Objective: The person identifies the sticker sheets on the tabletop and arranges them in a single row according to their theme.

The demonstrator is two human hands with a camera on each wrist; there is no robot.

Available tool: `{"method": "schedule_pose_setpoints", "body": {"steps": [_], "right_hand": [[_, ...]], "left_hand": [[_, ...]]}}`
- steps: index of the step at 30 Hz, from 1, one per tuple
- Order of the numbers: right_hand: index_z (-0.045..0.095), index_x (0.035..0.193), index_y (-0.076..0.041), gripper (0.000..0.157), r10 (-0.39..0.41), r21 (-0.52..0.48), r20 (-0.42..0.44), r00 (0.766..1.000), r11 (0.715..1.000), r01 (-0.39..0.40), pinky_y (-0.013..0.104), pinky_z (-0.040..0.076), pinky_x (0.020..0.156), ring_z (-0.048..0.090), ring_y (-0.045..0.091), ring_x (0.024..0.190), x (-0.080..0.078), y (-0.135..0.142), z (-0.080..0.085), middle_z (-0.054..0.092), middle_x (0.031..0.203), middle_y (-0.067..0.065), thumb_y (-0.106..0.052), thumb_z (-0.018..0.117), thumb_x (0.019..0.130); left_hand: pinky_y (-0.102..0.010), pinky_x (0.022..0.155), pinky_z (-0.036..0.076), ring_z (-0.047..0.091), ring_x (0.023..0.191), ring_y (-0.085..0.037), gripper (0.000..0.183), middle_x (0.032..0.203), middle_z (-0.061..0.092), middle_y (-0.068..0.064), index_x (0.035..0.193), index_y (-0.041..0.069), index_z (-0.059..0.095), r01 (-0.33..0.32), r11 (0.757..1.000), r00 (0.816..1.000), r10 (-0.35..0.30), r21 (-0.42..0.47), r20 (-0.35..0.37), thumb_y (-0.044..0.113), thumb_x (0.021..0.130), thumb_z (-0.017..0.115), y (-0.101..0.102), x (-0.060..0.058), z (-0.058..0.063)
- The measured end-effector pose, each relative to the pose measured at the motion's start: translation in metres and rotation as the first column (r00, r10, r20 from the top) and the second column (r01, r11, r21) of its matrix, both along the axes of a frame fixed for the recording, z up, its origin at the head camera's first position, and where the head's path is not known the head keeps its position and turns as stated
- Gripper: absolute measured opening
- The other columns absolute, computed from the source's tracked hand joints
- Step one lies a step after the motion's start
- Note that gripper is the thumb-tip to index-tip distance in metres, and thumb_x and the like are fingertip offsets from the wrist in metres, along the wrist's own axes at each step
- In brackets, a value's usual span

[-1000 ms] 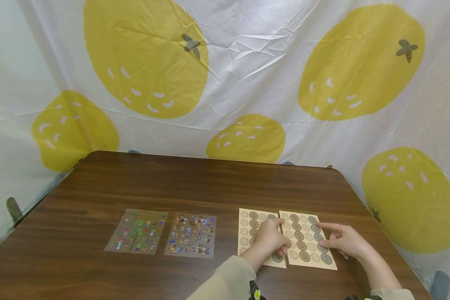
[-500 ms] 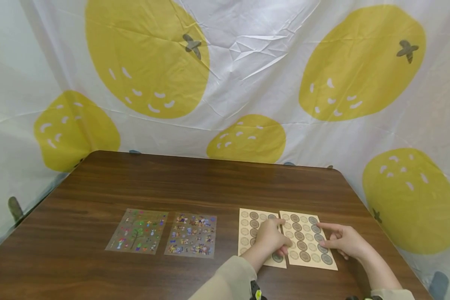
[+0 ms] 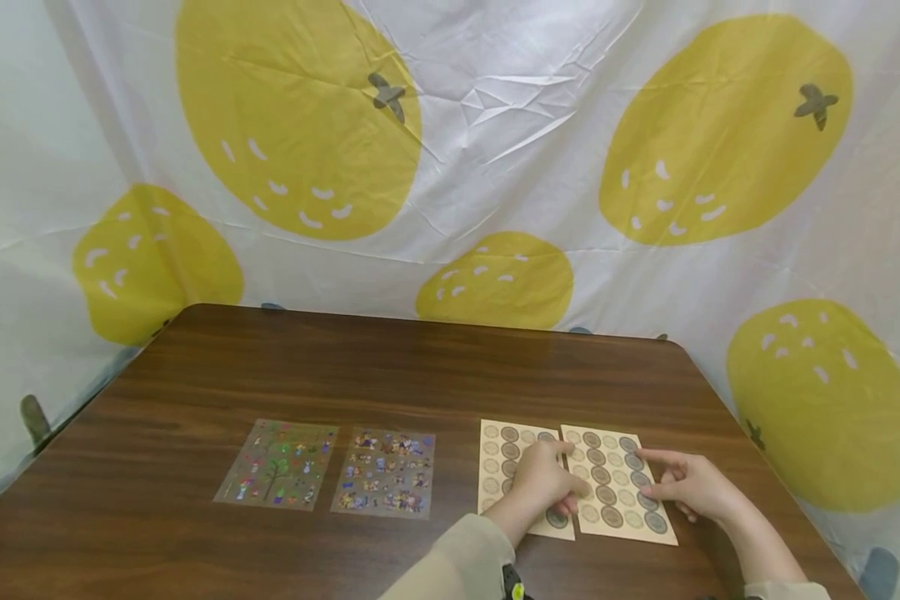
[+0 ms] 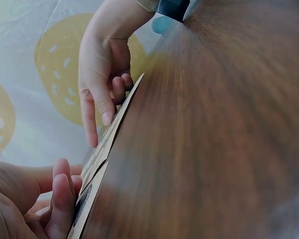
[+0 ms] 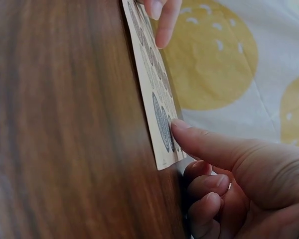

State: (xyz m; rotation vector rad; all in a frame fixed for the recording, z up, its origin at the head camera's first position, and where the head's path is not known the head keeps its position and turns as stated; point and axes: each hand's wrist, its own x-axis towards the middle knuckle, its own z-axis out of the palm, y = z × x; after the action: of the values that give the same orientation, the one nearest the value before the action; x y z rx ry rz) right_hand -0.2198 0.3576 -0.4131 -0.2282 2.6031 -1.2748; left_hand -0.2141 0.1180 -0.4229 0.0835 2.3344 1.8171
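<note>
Two cream sticker sheets with rows of round grey and pale seal stickers lie side by side on the table. Over the left sheet (image 3: 491, 467), covering part of it, is my left hand (image 3: 542, 473); its thumb and index finger touch the left edge of the right sheet (image 3: 613, 477). My right hand (image 3: 701, 487) touches that sheet's right edge with an extended index finger and thumb, its other fingers curled underneath. In the right wrist view, the thumb (image 5: 189, 134) rests on the sheet near a corner. The left wrist view shows the sheets almost edge-on.
To the left lie two transparent sticker sheets, one with a green tree (image 3: 276, 467) and one with small colourful figures (image 3: 384, 473). The brown wooden table (image 3: 390, 367) reaches back to a white cloth (image 3: 495, 192) printed with yellow fruit.
The head view has shifted very slightly. Both hands and all the sheets keep their places relative to one another.
</note>
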Motion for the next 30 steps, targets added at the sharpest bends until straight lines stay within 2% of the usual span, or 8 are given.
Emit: {"method": "schedule_pose_setpoints", "body": {"steps": [14,21,30], "right_hand": [[0.039,0.133,0.001,0.066,-0.044,-0.028,0.091,0.995,0.999,0.046,0.022,0.039,0.039,0.040,0.009,0.045,0.003,0.000,0.005,0.049,0.062,0.004,-0.024,0.068,0.079],[0.040,0.133,0.001,0.065,-0.050,-0.007,0.087,0.995,0.999,0.050,0.025,0.042,0.041,0.044,0.011,0.049,0.003,0.000,0.007,0.059,0.074,0.008,-0.025,0.067,0.080],[0.039,0.132,0.004,0.065,-0.051,-0.008,0.071,0.996,0.999,0.051,0.028,0.044,0.044,0.049,0.013,0.054,0.002,-0.004,0.011,0.061,0.077,0.008,-0.024,0.067,0.081]], "left_hand": [[-0.028,0.032,0.044,0.048,0.030,-0.012,0.054,0.042,0.053,-0.006,0.116,0.004,0.059,0.028,0.999,1.000,-0.028,0.035,0.002,0.000,0.064,0.076,0.000,0.000,0.000],[-0.027,0.033,0.044,0.049,0.030,-0.012,0.056,0.043,0.054,-0.006,0.118,0.005,0.057,0.064,0.997,0.998,-0.063,0.039,-0.015,0.002,0.066,0.077,0.000,-0.001,0.003],[-0.028,0.033,0.044,0.044,0.029,-0.010,0.057,0.049,0.056,-0.005,0.119,0.010,0.059,0.091,0.996,0.996,-0.090,0.025,-0.019,0.010,0.066,0.079,-0.001,-0.005,0.012]]}}
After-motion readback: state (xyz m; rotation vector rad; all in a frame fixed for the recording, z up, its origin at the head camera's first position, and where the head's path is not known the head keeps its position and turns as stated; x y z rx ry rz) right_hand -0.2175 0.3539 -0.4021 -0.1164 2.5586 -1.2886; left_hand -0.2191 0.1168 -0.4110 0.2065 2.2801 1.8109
